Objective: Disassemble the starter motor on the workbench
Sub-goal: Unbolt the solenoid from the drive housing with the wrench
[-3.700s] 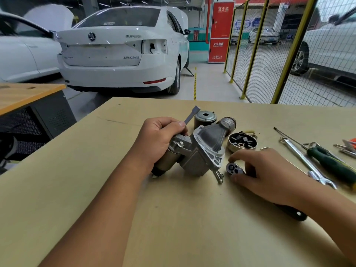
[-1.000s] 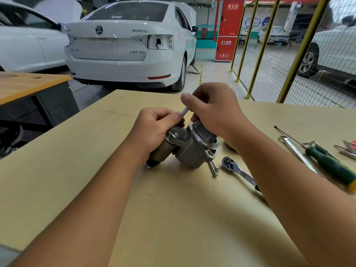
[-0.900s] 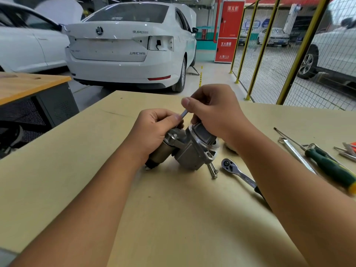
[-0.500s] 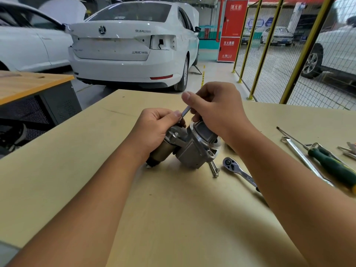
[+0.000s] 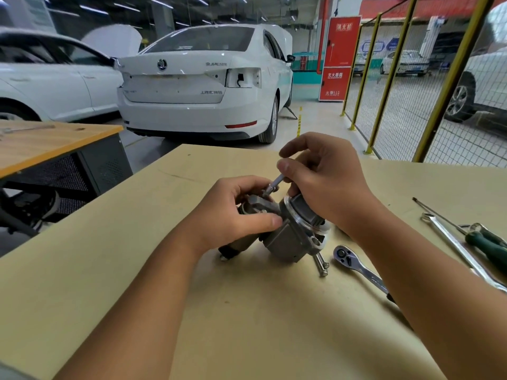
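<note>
The grey starter motor housing [image 5: 288, 239] lies tilted on the workbench [image 5: 247, 325] at the middle. My left hand [image 5: 233, 215] grips its left end, around the solenoid part, thumb across the front. My right hand [image 5: 326, 182] is above the nose of the housing and pinches a thin flat metal strip [image 5: 274, 185] that sticks up from the top of the unit. A long bolt [image 5: 319, 263] juts out of the housing's lower flange toward me.
A ratchet wrench [image 5: 359, 266] lies just right of the housing. Further right are a combination spanner [image 5: 461, 248], a thin rod and a green-handled screwdriver [image 5: 488, 246]. A second bench [image 5: 41, 144] stands left. White cars and a yellow mesh fence [image 5: 428, 111] are behind.
My right hand left the ratchet on the bench and came up to pinch the metal strip. Over the last second both hands stay in place, the strip shifting only slightly.
</note>
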